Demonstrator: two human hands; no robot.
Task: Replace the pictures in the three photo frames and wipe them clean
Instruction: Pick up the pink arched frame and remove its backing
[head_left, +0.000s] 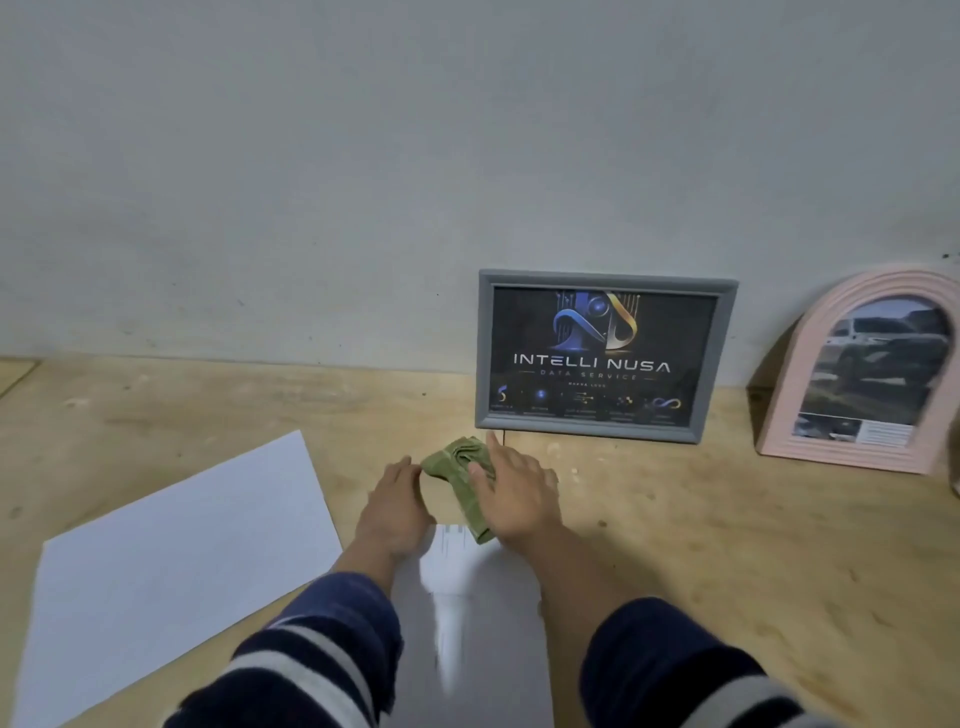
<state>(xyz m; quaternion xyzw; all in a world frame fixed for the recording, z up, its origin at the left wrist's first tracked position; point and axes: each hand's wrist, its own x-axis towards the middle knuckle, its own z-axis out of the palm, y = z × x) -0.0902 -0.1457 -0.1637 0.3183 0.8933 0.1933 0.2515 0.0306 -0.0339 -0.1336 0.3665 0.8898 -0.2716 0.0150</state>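
Both hands flat and unclenched: right hand presses the soft green cloth, left hand touches its edge; I'd bunch its middle.

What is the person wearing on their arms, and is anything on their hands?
Both arms wear dark navy sleeves with wide pale grey stripes, ending short of the wrists. The left hand and right hand are bare: no gloves, rings or watch show.

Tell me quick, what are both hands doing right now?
Left hand: open, fingertips touching the green cloth.
Right hand: open, fingers resting flat on the cloth.
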